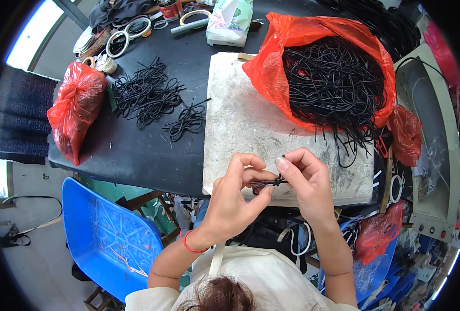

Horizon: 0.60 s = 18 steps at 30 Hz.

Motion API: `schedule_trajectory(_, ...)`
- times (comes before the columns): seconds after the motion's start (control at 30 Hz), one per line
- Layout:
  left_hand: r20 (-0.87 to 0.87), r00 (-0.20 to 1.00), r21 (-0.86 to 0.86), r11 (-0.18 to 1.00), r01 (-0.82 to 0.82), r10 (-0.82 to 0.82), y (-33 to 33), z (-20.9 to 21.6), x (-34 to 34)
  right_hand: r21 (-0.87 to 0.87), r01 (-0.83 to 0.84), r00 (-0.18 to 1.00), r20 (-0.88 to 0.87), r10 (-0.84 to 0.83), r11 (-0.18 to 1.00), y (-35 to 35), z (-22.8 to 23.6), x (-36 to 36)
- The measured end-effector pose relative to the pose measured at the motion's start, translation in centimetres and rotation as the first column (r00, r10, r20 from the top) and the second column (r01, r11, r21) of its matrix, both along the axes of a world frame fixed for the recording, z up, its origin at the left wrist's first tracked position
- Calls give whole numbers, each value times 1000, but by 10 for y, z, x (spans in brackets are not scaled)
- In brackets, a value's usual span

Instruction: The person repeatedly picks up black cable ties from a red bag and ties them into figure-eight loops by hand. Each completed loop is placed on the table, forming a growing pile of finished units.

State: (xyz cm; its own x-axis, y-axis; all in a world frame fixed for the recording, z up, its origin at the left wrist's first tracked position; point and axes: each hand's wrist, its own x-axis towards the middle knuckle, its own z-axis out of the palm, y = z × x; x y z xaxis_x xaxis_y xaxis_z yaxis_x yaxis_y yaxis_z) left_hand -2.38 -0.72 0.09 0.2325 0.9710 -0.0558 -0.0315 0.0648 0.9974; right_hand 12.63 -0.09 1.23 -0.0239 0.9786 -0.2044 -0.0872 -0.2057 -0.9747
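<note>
Both hands pinched one black cord

Left hand [230, 199] and right hand [305, 184] each closed a grip on the knotted cord [269, 182]; open red bag [287, 67] (cord-filled) sat at one o'clock on the bench [147, 150].

Ahead of my grips the pale board [240, 109] lies bare at frame centre; the open red bag [287, 46] of black cords [333, 78] blocks upper right, cord bundles [147, 96] crowd upper left.
</note>
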Motion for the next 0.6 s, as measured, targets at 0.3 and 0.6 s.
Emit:
schedule_trajectory(0.3, 33, 993, -261, 958, 121, -116, 0, -1, -5, -8, 23, 998, -63, -24, 1000, -5, -2, -2)
schedule_trajectory(0.6, -53, 957, -54, 957, 284, -287, 6, 6, -10, 22, -57, 998, 10, 57, 998, -6, -1, 1)
